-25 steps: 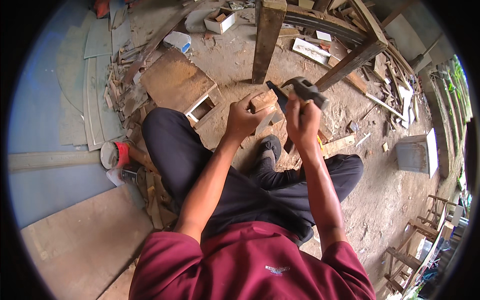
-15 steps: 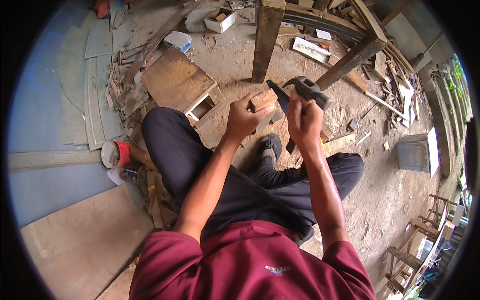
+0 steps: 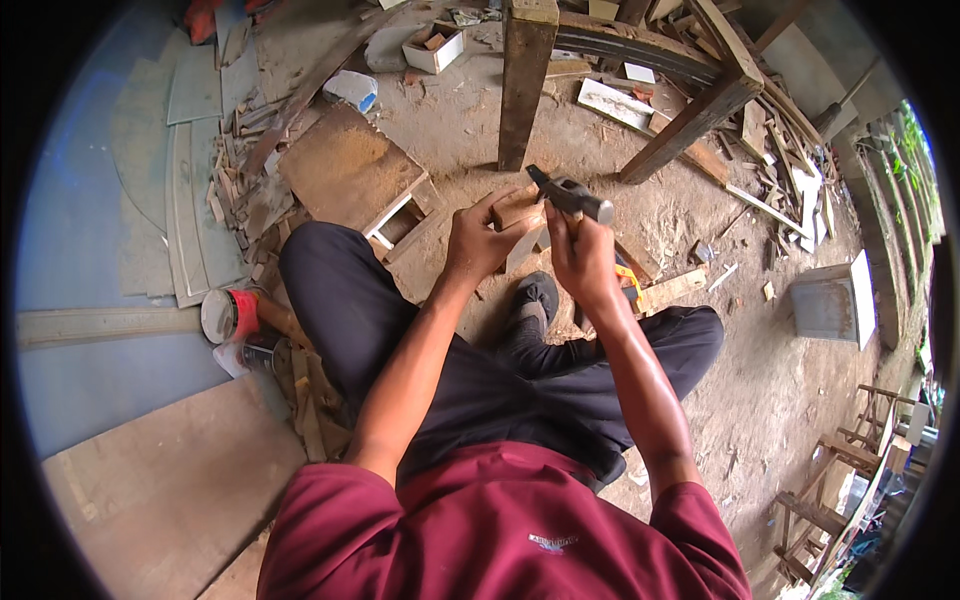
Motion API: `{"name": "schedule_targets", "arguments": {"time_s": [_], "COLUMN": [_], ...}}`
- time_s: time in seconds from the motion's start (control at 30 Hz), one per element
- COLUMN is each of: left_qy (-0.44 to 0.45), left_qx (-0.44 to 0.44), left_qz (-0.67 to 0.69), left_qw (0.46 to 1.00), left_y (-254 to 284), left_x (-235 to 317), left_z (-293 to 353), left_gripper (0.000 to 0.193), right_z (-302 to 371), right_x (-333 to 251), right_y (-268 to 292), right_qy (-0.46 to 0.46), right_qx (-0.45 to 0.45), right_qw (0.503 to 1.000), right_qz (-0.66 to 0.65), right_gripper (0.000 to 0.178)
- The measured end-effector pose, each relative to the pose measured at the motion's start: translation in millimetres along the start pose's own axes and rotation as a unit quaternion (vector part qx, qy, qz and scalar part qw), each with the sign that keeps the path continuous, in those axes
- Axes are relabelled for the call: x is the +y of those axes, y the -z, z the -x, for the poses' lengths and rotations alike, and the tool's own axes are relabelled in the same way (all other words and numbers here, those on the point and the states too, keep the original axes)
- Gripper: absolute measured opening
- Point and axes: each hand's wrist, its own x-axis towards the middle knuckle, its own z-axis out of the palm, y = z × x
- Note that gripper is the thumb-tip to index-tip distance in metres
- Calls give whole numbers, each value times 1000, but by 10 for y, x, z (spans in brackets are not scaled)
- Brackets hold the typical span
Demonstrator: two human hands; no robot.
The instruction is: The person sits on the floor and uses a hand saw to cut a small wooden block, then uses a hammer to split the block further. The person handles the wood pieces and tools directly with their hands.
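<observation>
While the left hand [image 3: 475, 240] wraps its fingers and thumb around a wooden block [image 3: 517, 208], we see the right hand [image 3: 583, 258] curled firmly about a hammer [image 3: 578, 198], high on the handle and close under the head. Both grips are closed, and the block is held up in front of the knees, with the hammer's head just beside it; whether the two touch, we cannot tell. Below the hands we make out a dark shoe [image 3: 538, 297] between the bent legs in dark trousers [image 3: 350, 285]. Next to the right wrist a yellow-orange item [image 3: 627, 278] shows in part, and near it a pale offcut [image 3: 672, 290] lies on the dirt floor [image 3: 745, 375]. Farther out, to the left of the hands, we find a brown wooden box [image 3: 350, 160] with an open, white-edged side, and beyond it scattered scraps. Ahead stand the legs of a timber frame [image 3: 525, 100], with more broken wood behind. Out to the right we see a grey-and-white box [image 3: 835, 305], and by the left knee a red-and-white can [image 3: 228, 315].
</observation>
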Motion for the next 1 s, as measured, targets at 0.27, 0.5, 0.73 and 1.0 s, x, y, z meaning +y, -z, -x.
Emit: {"name": "schedule_targets", "arguments": {"time_s": [0.27, 0.5, 0.73, 1.0], "left_qy": [-8, 38, 5, 4], "left_qx": [-4, -31, -20, -28], "left_qz": [-7, 19, 31, 11], "left_qw": [1000, 999, 999, 1000], "left_y": [17, 51, 36, 30], "left_x": [-6, 14, 35, 14], "left_z": [-18, 14, 26, 7], "left_gripper": [49, 43, 46, 46], "right_z": [-44, -1, -137, -15], "right_x": [113, 31, -66, 22], "right_y": [-125, -16, 69, 104], "right_qy": [132, 33, 55, -19], "right_qx": [85, 93, 78, -56], "right_qw": [987, 981, 990, 998], "right_qz": [-38, -165, -101, 21], "right_gripper": [17, 26, 26, 21]}}
